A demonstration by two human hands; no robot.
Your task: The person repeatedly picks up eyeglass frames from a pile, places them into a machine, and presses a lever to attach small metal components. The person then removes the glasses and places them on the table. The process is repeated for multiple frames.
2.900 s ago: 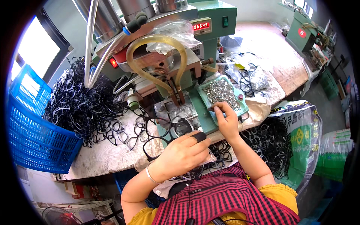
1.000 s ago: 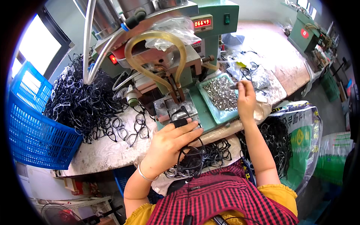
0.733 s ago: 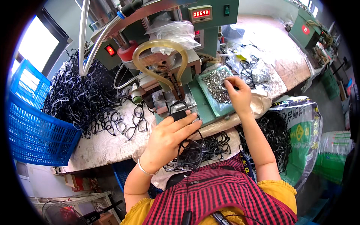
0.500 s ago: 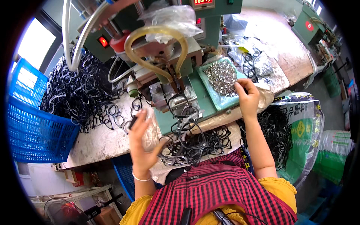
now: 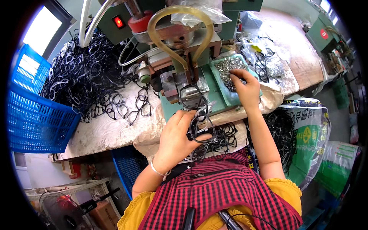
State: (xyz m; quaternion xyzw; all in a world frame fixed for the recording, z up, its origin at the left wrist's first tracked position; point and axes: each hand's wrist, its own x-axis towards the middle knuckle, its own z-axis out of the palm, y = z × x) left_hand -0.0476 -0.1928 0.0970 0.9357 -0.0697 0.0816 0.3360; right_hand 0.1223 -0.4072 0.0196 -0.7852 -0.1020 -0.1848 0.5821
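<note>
A black eyeglass frame point(image 5: 190, 100) reaches from the tip of the bench machine point(image 5: 191, 73) down toward me. My left hand point(image 5: 177, 132) curls round the near part of that frame, thumb at the lower rim and fingers bent above it. Over at the right, my right hand point(image 5: 246, 89) is closed in a pinch above small shiny metal pieces point(image 5: 230, 68), which lie in a light green tray point(image 5: 229, 100). Whatever is between those fingertips is too small to make out. Several more black frames point(image 5: 226, 140) lie heaped on the cloth just in front of me.
A big pile of black frames point(image 5: 82, 74) covers the left of the bench, next to a blue basket point(image 5: 40, 122). A clear bent tube point(image 5: 153, 23) arches over the machine. At the right are an open sack point(image 5: 312, 142) of frames and another green machine point(image 5: 322, 32).
My left hand has come right, from open in the air to closing on the eyeglass frame. My right hand has shifted further over the tray's metal pieces. The whole view has tilted slightly.
</note>
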